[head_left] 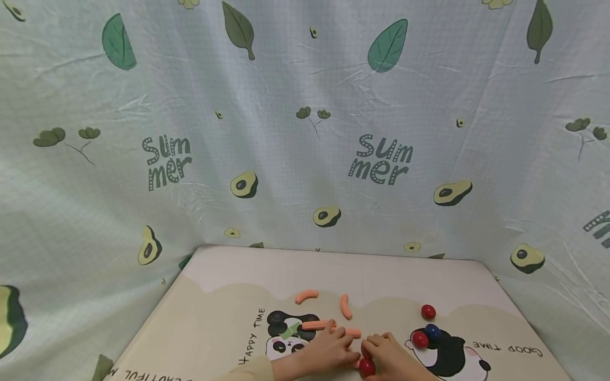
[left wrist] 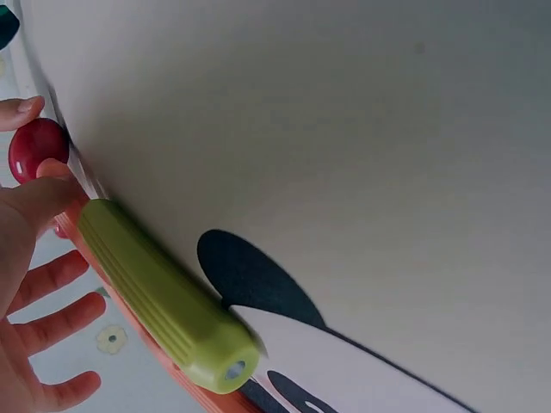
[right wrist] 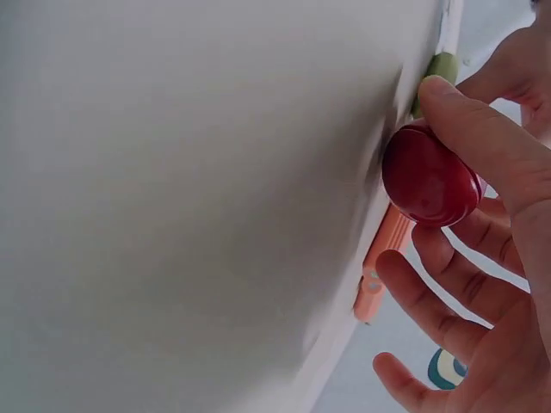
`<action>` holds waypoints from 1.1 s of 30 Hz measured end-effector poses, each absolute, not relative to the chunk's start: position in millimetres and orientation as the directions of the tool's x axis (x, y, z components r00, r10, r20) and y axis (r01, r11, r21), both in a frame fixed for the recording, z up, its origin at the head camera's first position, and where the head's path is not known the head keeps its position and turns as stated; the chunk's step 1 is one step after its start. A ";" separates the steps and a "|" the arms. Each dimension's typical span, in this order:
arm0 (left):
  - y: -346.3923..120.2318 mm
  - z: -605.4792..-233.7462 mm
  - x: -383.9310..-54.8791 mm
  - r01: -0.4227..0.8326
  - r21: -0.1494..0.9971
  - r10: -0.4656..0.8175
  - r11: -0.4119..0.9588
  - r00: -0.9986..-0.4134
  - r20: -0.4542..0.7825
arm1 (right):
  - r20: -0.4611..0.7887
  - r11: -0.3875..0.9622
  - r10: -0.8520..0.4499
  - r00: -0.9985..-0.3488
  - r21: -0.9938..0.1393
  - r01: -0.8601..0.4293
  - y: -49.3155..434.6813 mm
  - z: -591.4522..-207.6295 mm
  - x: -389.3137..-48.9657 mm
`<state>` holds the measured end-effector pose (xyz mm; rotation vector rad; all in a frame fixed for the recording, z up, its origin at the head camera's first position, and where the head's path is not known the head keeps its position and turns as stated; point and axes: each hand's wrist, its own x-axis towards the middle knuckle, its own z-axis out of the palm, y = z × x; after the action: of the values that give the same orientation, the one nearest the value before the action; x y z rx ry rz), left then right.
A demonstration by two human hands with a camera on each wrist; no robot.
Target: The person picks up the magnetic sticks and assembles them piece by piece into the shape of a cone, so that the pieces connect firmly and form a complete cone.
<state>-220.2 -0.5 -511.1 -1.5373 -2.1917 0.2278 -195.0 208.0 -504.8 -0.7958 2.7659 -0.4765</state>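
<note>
My right hand (head_left: 393, 359) grips a red ball (right wrist: 430, 176) between thumb and fingers, low on the table. Beside it, my left hand (head_left: 329, 349) pinches an orange stick (left wrist: 53, 168) whose end meets the ball; its other fingers are spread. A green ridged stick (left wrist: 164, 292) with a hole in its end lies near the left hand, out of sight in the head view. Just beyond the left fingers are two straight orange sticks (head_left: 314, 325). How far the pinched stick reaches is hidden by the hand.
Two curved orange sticks (head_left: 307, 296) lie farther back. On the right are a red ball (head_left: 428, 312), another red ball (head_left: 420, 339) and a blue ball (head_left: 432, 332) touching it. A printed mat (head_left: 219, 296) covers the table; a patterned curtain (head_left: 286, 153) hangs behind.
</note>
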 end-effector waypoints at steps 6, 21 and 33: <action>-0.4 -514.4 -221.1 0.838 -0.402 0.923 0.369 -0.278 0.266 | -0.137 0.800 -0.550 -0.824 -0.369 -0.473 208.4 -504.6 -196.4; 0.0 -511.4 -220.0 0.892 -0.302 0.938 0.336 -0.289 0.193 | 0.213 0.833 -0.477 -0.853 -0.201 -0.516 237.5 -505.3 -204.6; 5.7 -507.6 -225.9 0.927 -0.245 0.954 0.284 -0.247 0.168 | 0.320 0.922 -0.316 -0.893 -0.117 -0.368 279.4 -502.5 -203.0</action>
<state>-225.9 5.7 -507.6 -1.7211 -2.2741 0.1371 -203.0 279.4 -502.5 -0.6143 3.3724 -0.3041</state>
